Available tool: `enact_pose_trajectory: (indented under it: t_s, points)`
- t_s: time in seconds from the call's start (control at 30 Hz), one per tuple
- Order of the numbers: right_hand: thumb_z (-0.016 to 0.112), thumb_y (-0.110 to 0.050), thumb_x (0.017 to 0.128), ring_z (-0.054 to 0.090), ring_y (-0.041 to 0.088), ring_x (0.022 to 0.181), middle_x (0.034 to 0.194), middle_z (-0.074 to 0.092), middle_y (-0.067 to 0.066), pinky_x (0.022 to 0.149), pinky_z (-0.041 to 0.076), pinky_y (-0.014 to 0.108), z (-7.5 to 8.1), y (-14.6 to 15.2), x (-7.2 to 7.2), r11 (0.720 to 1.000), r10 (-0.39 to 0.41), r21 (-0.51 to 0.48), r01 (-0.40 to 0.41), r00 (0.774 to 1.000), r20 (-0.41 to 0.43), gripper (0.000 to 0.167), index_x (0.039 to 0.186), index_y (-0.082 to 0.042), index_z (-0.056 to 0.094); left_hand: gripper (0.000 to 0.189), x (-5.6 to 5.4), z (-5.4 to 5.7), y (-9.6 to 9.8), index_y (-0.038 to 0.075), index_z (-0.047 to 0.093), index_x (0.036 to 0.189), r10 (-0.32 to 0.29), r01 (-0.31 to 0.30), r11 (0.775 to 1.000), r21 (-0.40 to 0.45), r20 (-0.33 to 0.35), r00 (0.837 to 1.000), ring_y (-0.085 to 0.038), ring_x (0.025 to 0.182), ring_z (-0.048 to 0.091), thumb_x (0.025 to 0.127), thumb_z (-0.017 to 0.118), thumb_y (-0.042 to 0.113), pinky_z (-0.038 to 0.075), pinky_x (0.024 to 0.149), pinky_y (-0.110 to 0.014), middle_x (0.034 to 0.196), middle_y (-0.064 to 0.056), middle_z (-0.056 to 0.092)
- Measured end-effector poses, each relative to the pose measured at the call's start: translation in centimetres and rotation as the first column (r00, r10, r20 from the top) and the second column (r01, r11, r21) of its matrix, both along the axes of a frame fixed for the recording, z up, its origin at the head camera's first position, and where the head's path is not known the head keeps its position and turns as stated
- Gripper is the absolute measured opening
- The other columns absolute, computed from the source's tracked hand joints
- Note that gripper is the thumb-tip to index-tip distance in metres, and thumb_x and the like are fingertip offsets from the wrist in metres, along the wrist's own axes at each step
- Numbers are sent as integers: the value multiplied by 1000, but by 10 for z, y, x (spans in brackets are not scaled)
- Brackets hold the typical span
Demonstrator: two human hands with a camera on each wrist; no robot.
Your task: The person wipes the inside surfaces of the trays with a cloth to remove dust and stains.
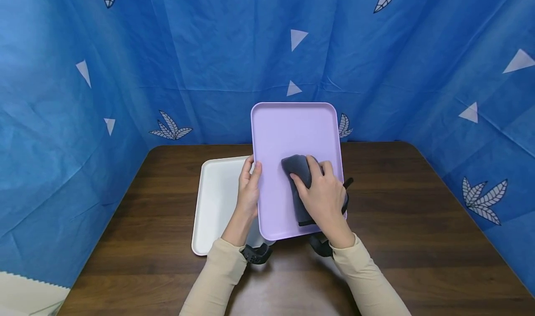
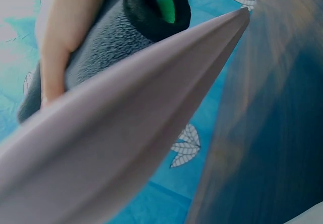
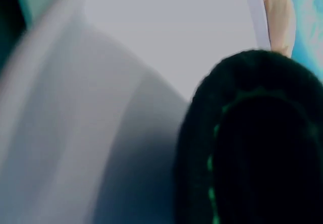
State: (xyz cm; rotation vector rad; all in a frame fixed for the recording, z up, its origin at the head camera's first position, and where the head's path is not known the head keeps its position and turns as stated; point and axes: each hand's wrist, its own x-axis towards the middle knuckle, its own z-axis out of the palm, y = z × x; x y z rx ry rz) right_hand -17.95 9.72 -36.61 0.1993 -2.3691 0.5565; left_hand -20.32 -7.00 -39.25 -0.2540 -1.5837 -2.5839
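Observation:
A light purple tray (image 1: pixel 292 125) is held up at a tilt above the table, its inner face toward the head camera. My left hand (image 1: pixel 248 190) grips its left edge, the thumb along the rim and part of the hand hidden behind it. With bent fingers, my right hand (image 1: pixel 323 193) holds a folded dark grey cloth (image 1: pixel 297 167) against the tray's face. Fuzzy pile shows on the cloth (image 2: pixel 108 45) in the left wrist view, with a bit of green inside its fold. In the right wrist view its dark edge (image 3: pixel 197 158) has green stitching.
A white tray (image 1: pixel 215 204) lies on the brown wooden table (image 1: pixel 409 228), partly behind the purple tray and left hand. Blue curtains (image 1: pixel 217 51) with white leaf and triangle prints hang behind and at both sides. Black straps (image 1: pixel 256 254) circle the wrists.

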Motion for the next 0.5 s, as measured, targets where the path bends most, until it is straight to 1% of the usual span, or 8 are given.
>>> enact_pose_trajectory:
  t_s: [0.17,0.33,0.43,0.5]
  points:
    - [79,-37,82,58,29,52,95,59,18,41,49,38,-1,-15,5,999,37,35,-36,999,-35,54,126,-9,63,32,1,0,1,16,47,134,-3,3,1000,5,-15,1000,-9,93,68,105,43,30,57,76,-26,109,8,66]
    - [81,-37,80,58,26,51,92,59,17,42,49,37,-2,-27,11,995,80,61,-75,994,-72,55,124,-8,64,27,0,-1,2,17,49,130,-3,3,1000,5,-18,1000,-7,99,64,105,43,27,53,83,-23,110,9,64]
    - [81,-38,80,58,25,51,91,60,16,42,49,36,-4,-32,14,993,98,81,-91,992,-85,55,123,-8,65,26,-1,-2,3,17,49,130,-14,14,1000,9,-21,1000,-6,99,62,106,42,25,51,85,-21,111,8,64]
    - [81,-38,79,59,25,51,91,60,16,42,48,36,-4,-33,15,991,103,89,-95,991,-86,55,123,-8,65,27,-1,-2,3,17,48,130,-20,20,1000,11,-21,1000,-6,98,62,106,42,25,51,84,-20,110,8,63]
